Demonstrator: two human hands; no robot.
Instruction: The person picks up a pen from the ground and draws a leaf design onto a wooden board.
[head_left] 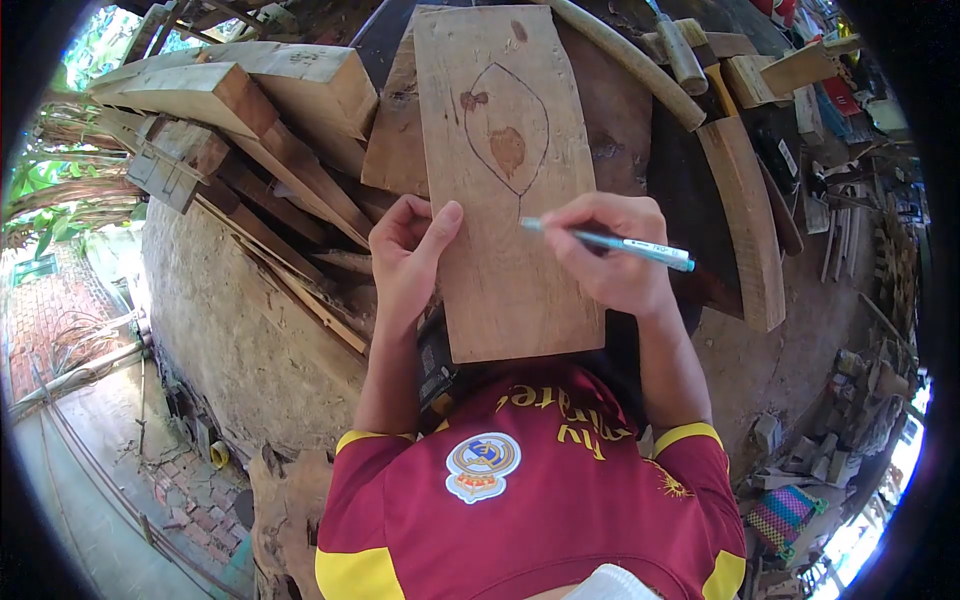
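Observation:
A flat wooden board [505,290] lies lengthwise in front of me, its near end close to my lap. On its upper half a dark leaf-shaped outline [547,125] is drawn, with a short line running down from its lower point. My right hand [615,250] grips a light-blue pen [640,248], whose tip is close to the board just below that line. I cannot tell whether the tip touches the wood. At the board's left edge, my left hand [415,250] holds it between thumb and curled fingers.
Thick timber pieces [300,85] are stacked at the left. To the right stand a curved plank [745,220] and a wooden-handled tool [680,55] near a long rounded stick [640,60]. A woven multicoloured bag [785,518] lies at the lower right among wood scraps.

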